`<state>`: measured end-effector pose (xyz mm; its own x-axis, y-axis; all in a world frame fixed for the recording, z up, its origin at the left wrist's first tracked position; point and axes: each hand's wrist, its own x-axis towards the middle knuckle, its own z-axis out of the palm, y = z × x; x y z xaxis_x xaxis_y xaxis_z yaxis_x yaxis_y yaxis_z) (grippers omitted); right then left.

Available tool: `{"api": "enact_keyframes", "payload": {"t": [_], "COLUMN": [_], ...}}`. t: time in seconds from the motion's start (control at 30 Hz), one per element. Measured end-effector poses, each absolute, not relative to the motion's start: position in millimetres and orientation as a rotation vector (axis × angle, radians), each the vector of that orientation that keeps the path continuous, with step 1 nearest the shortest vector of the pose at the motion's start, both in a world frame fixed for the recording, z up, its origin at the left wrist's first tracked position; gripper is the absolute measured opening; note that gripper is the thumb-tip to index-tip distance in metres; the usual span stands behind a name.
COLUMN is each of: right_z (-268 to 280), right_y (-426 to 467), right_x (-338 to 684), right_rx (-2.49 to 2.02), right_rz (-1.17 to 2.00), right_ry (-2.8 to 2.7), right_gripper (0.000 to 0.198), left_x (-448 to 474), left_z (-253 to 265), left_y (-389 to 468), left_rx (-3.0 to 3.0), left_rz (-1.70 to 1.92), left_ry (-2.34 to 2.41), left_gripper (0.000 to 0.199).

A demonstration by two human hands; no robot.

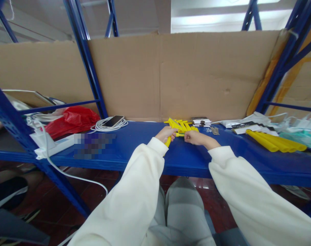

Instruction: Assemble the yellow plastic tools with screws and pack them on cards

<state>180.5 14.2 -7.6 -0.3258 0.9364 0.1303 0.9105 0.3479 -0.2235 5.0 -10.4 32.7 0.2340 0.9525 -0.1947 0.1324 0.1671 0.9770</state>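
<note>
My left hand [166,134] is closed around a yellow tapered plastic piece [168,142], whose lower end shows below the fingers. My right hand [195,137] is closed in a pinch just to the right. Between the two hands runs a thin yellow strip [180,134], and its right end reaches my right fingertips. What exactly sits inside the right fingers is hidden. Right behind both hands lies a heap of yellow plastic pieces [183,125] on the blue shelf [142,143].
Black-and-white cards [201,121], small metal bits [208,130] and a small grey packet [215,131] lie behind my right hand. Yellow cones [275,140] lie farther right. Leftward are a phone [113,121] on a coiled white cable [100,126], a red bag [74,119] and a power strip [57,145].
</note>
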Motion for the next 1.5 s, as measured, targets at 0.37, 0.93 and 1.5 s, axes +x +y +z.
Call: {"api": "enact_keyframes", "payload": {"t": [0.37, 0.93, 1.5], "right_z": [-3, -6, -6], "right_y": [5, 6, 2], "right_x": [173, 172, 165], "right_rx": [-1.605, -1.615, -1.545], "right_rz": [0.143, -0.049, -0.064], "right_ry": [-2.479, -2.448, -2.489], "right_gripper": [0.03, 0.024, 0.022], "left_x": [5, 4, 4], "left_z": [33, 31, 29], "left_y": [-10, -9, -5], "left_rx": [1.28, 1.242, 1.267], "left_rz": [0.837, 0.848, 0.857], "left_ry": [1.174, 1.143, 1.157], "left_gripper": [0.019, 0.018, 0.014]}}
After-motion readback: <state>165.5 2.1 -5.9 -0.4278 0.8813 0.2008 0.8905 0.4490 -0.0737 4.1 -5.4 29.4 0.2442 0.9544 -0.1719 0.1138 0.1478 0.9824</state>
